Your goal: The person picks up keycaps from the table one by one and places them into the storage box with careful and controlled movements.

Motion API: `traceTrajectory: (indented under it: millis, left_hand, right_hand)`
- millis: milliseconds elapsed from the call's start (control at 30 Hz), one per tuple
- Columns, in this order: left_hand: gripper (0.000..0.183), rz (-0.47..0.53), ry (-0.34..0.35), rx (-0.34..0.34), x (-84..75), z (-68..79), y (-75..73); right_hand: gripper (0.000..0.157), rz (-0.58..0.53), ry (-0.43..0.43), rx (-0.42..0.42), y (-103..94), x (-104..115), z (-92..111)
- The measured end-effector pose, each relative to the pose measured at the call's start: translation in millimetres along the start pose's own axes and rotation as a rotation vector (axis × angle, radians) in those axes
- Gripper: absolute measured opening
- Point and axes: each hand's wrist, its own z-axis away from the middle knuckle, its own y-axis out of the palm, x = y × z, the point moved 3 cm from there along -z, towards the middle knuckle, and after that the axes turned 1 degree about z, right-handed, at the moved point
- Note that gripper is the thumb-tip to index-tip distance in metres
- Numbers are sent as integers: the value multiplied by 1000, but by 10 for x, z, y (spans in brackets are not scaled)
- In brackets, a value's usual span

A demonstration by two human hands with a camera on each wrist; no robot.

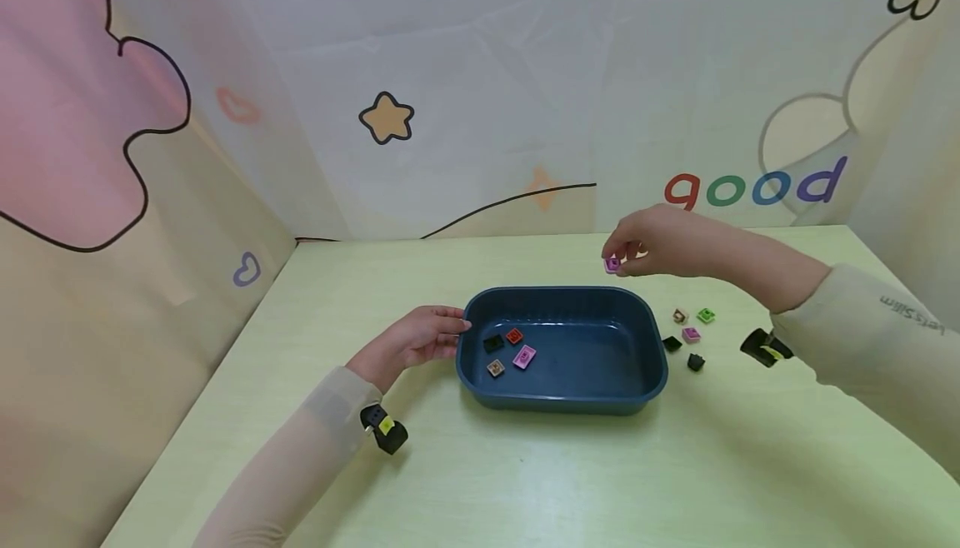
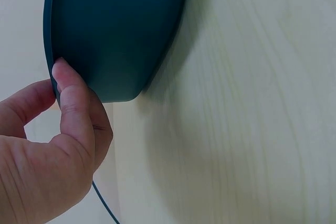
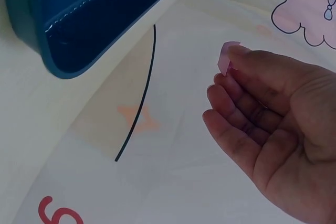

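Observation:
My left hand [image 1: 429,336] pinches the left rim of a dark blue plastic basin [image 1: 570,405], thumb and fingers on either side of the wall in the left wrist view. Above the basin's far right corner, my right hand [image 1: 660,241] holds a small pink keycap [image 3: 227,57] between thumb and fingertips, raised off the table. Lying in the left part of the basin are a black keycap [image 1: 492,343], a red keycap [image 1: 513,336], a wider pink keycap [image 1: 524,356] and a tan keycap [image 1: 496,368].
Right of the basin, loose on the pale green table [image 1: 525,481], lie a tan keycap [image 1: 680,316], a green keycap [image 1: 706,315], another pink keycap [image 1: 691,335] and two black pieces [image 1: 696,362]. A printed cloth backdrop [image 1: 480,115] stands along the table's far edge.

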Motion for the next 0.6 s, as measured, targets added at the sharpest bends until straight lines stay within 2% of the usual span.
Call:
traceTrajectory:
  millis: [333, 600]
  left_hand:
    - [29, -8, 25, 12, -6, 28, 8]
    - [34, -13, 27, 9, 2, 34, 4]
  right_hand:
    - [22, -25, -67, 38, 110, 159, -208]
    - [21, -26, -71, 61, 248, 246, -379]
